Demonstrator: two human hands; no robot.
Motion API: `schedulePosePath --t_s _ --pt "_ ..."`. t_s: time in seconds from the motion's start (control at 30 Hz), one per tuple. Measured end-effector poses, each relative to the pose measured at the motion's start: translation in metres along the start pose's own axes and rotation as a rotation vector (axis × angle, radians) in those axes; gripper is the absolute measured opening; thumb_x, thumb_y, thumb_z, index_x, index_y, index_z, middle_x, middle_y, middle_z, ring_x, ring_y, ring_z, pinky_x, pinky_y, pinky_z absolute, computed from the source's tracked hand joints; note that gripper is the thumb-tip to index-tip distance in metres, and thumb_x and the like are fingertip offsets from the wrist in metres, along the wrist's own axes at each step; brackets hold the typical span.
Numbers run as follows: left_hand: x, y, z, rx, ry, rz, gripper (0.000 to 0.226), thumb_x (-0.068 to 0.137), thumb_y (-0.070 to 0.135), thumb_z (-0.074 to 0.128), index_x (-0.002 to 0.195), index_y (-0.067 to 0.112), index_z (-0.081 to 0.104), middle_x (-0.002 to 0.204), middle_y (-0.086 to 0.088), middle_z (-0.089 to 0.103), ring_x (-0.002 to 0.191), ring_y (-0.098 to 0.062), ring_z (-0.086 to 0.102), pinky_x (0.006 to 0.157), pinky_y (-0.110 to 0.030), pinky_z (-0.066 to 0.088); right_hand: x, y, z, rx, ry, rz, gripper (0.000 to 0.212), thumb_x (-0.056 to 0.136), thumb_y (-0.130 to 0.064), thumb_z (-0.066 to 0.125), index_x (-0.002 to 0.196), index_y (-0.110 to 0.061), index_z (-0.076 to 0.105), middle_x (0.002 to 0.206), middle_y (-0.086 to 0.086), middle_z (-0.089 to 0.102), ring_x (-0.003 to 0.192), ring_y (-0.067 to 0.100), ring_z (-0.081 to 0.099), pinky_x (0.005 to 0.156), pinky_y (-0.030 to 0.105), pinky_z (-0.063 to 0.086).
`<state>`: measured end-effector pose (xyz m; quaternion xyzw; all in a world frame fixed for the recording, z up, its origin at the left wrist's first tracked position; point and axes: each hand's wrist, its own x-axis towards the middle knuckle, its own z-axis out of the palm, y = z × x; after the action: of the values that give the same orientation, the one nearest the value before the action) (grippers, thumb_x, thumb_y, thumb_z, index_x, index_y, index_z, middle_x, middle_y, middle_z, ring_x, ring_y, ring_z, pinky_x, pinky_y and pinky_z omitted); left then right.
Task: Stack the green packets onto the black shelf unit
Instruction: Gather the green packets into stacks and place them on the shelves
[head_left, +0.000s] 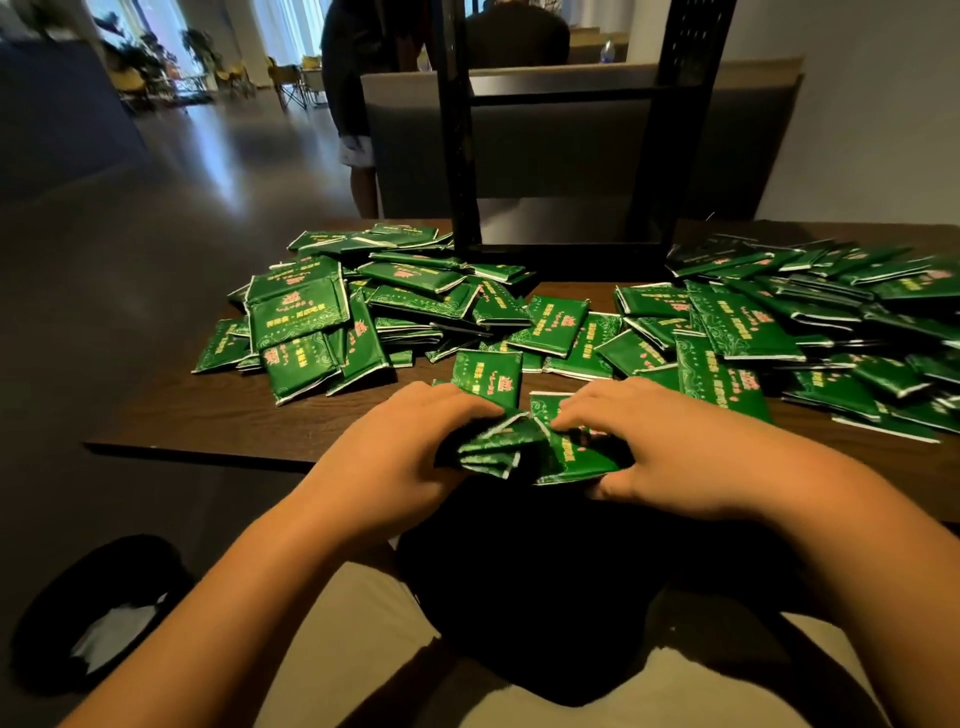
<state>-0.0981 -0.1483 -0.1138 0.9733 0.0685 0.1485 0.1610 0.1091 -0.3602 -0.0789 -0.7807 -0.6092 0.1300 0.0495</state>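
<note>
At twelve o'clock the black metal shelf unit (460, 156) is cut off; my left hand (410, 441) and right hand (660, 441) clutch glossy green packets (571, 457).

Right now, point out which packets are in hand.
The small bundle at the near edge of the table, gripped between the left hand and right hand. The left pile and right pile lie loose, untouched.

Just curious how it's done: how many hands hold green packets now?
2: the left hand and the right hand, each gripping one side of a bundle of shiny green packets at the brown table's near edge.
</note>
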Motion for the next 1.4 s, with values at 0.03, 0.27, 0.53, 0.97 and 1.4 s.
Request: schedulePosePath --t_s 0.03,0.27,0.53,0.97,1.4 --pt "0.0 0.0 -0.004 -0.081 0.034 -0.019 0.049 0.095 0.03 0.081 0.139 0.042 0.063 0.128 0.026 0.065 0.116 0.001 0.058 0.095 -0.031 0.053 -0.002 0.0 -0.005 0.039 0.029 0.008 0.049 0.097 -0.035 0.073 0.143 -0.044 0.058 0.139 -0.021 0.059 0.122 0.001 0.057 0.108 0.029 0.049" --pt "0.015 -0.009 -0.021 -0.629 0.339 -0.261 0.027 0.095 0.024 0.084 0.119 0.035 0.078 0.108 0.006 0.08 0.097 -0.014 0.076 0.087 -0.043 0.062 0.007 0.008 -0.021 0.445 0.531 0.146 0.007 0.1 -0.036 0.069 0.107 -0.035 0.071 0.092 -0.013 0.075 0.08 0.008 0.07 0.076 0.035 0.06" --pt "0.059 0.013 -0.021 -1.181 0.414 -0.346 0.038 0.091 0.029 0.075 0.125 0.014 0.071 0.113 -0.012 0.081 0.096 -0.028 0.08 0.08 -0.048 0.068 0.039 0.001 -0.023 1.262 0.551 0.272 0.013 0.091 -0.027 0.082 0.091 -0.015 0.077 0.092 0.01 0.082 0.084 0.029 0.081 0.077 0.042 0.067" --pt "0.105 0.034 0.017 -0.951 0.321 -0.279 0.035 0.108 0.051 0.059 0.138 0.031 0.056 0.129 0.008 0.074 0.12 -0.013 0.071 0.105 -0.038 0.055 0.053 -0.009 -0.011 1.365 0.445 0.068 0.037 0.096 0.002 0.069 0.128 -0.017 0.067 0.12 0.011 0.079 0.115 0.034 0.075 0.106 0.057 0.056" --pt "0.113 0.016 0.028 -1.073 0.138 -0.556 0.048 0.119 0.021 0.03 0.158 -0.005 0.042 0.16 -0.024 0.049 0.149 -0.041 0.046 0.115 -0.038 0.041 0.067 -0.001 0.002 1.149 0.431 0.151 0.057 0.083 -0.027 0.086 0.132 -0.036 0.058 0.116 -0.008 0.079 0.107 0.018 0.078 0.102 0.054 0.06"
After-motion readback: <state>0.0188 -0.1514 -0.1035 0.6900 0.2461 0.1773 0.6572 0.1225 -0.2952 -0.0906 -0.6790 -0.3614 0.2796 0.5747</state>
